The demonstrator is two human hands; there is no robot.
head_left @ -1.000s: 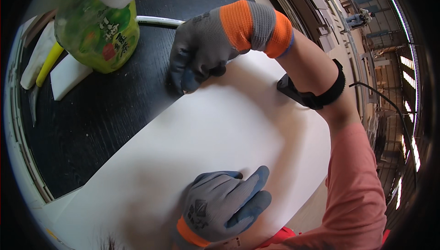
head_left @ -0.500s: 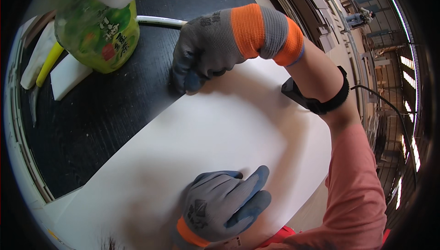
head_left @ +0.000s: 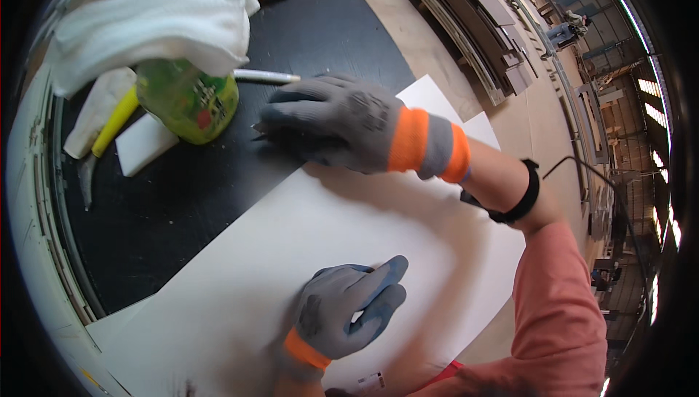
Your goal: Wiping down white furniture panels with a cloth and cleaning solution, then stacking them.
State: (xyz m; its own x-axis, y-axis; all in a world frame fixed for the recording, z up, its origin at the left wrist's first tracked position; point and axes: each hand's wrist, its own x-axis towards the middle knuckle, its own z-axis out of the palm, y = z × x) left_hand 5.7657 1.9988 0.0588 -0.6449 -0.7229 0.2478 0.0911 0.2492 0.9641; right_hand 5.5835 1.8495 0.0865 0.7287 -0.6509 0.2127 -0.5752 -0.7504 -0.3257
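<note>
My left hand [head_left: 338,313], in a grey and blue glove with an orange cuff, rests on a large white panel [head_left: 240,273]. Its fingers are loosely bent and apart, with white showing through a gap between them. My right hand [head_left: 335,124], gloved alike, is over the panel's far edge and the black tabletop [head_left: 145,237]. Its fingers are curled; a tiny pointed tip shows beside them, but what they hold is hidden. Left of that hand are a slim white stick [head_left: 266,76] and a green plastic container [head_left: 193,106].
A white cloth [head_left: 160,26] covers the container's top. Beside it lie a yellow-handled tool [head_left: 115,122], a white block [head_left: 145,144] and a whitish elongated object [head_left: 100,113]. Stacked boards [head_left: 451,26] stand at the far right. A person [head_left: 568,29] is in the distance.
My right hand has shifted down and slightly left in the view, its back turned more upward. My left hand stays on the panel. More of the cloth shows as the view has shifted.
</note>
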